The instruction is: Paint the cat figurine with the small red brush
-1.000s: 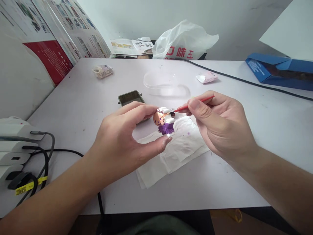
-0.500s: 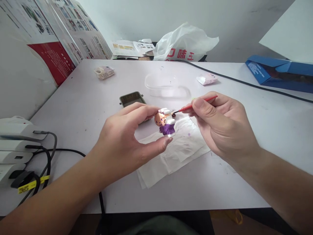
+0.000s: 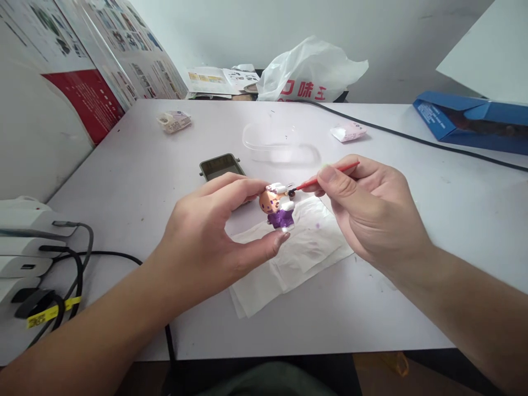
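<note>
Between the thumb and fingers of my left hand (image 3: 218,225) is a small figurine (image 3: 281,218) with an orange face, white parts and a purple lower body. My right hand (image 3: 367,203) pinches a thin red paintbrush (image 3: 325,177) by its handle. The dark brush tip is at the figurine's upper right side; whether it touches there I cannot tell. Below the figurine lie white tissues (image 3: 264,286) with faint purple marks. Behind my left fingers sits a dark, square-framed object (image 3: 223,165), partly hidden by the hand.
A clear plastic tray (image 3: 284,151) lies mid-table between two small crumpled packets (image 3: 174,121) (image 3: 348,132). A black cable (image 3: 383,130) runs past a blue box (image 3: 470,122) at the right. White chargers (image 3: 25,242) with cables stand left. A plastic bag (image 3: 309,71) is behind the table.
My right hand and the paintbrush have moved slightly left, bringing the tip closer in against the figurine's side. The figurine is turned a little, so more of its face shows.
</note>
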`<move>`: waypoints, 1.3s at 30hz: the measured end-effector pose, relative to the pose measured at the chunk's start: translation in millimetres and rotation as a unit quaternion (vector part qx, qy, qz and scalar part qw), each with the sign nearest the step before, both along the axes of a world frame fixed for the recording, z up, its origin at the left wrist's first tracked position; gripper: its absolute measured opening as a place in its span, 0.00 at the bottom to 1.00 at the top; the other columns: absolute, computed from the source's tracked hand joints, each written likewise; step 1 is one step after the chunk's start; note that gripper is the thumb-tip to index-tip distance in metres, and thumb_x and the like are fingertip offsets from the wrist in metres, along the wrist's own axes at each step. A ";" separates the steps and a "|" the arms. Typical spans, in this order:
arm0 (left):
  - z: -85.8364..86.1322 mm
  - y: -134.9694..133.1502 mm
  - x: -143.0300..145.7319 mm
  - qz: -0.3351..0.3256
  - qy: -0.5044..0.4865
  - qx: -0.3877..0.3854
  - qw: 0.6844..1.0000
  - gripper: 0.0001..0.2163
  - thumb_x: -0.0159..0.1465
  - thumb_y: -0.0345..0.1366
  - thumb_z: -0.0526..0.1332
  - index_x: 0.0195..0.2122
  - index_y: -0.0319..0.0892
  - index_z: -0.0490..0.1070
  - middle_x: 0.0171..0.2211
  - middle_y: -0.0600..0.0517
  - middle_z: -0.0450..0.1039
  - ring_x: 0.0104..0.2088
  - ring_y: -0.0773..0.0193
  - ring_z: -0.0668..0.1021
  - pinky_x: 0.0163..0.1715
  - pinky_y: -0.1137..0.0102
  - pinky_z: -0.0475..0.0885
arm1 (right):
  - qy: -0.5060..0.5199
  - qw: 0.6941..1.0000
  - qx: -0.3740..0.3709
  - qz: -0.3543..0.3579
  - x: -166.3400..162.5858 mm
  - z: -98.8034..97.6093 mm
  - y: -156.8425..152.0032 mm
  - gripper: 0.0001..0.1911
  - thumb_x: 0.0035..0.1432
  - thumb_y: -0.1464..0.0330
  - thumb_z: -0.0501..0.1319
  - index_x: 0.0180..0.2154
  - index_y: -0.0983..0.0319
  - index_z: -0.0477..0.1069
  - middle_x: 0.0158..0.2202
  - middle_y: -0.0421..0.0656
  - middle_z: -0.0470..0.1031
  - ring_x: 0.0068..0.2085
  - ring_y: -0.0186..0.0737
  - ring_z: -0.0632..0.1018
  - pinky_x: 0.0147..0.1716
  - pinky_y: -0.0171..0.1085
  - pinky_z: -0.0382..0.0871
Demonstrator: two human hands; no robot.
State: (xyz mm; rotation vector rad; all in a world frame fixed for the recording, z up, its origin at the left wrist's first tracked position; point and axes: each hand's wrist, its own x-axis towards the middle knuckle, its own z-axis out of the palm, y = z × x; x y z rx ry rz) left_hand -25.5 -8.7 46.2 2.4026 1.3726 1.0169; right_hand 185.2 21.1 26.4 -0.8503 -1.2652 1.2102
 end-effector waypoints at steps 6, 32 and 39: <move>-3.0 -1.0 -1.4 0.000 0.013 0.008 1.000 0.16 0.57 0.36 0.70 0.46 0.42 0.74 0.40 0.52 0.78 0.35 0.65 0.78 0.35 0.68 0.76 | -0.016 1.000 0.010 -0.017 0.7 2.0 -2.8 0.05 0.61 0.66 0.68 0.31 0.54 0.78 0.31 0.37 0.82 0.36 0.38 0.83 0.42 0.42 0.80; 2.2 -4.6 1.3 0.005 0.018 0.022 1.000 0.13 0.54 0.36 0.68 0.41 0.48 0.72 0.35 0.54 0.77 0.34 0.60 0.79 0.33 0.63 0.75 | -0.038 0.995 0.084 -0.034 -4.4 0.9 -14.0 0.01 0.59 0.68 0.70 0.34 0.55 0.79 0.33 0.39 0.84 0.36 0.41 0.83 0.37 0.43 0.78; 4.9 -4.3 0.4 0.013 0.002 0.015 1.000 0.13 0.53 0.37 0.69 0.40 0.47 0.74 0.34 0.53 0.78 0.32 0.60 0.78 0.33 0.63 0.76 | -0.038 0.996 0.075 -0.043 -4.9 -0.4 -13.2 0.03 0.58 0.67 0.70 0.32 0.55 0.79 0.32 0.38 0.83 0.35 0.40 0.83 0.37 0.42 0.78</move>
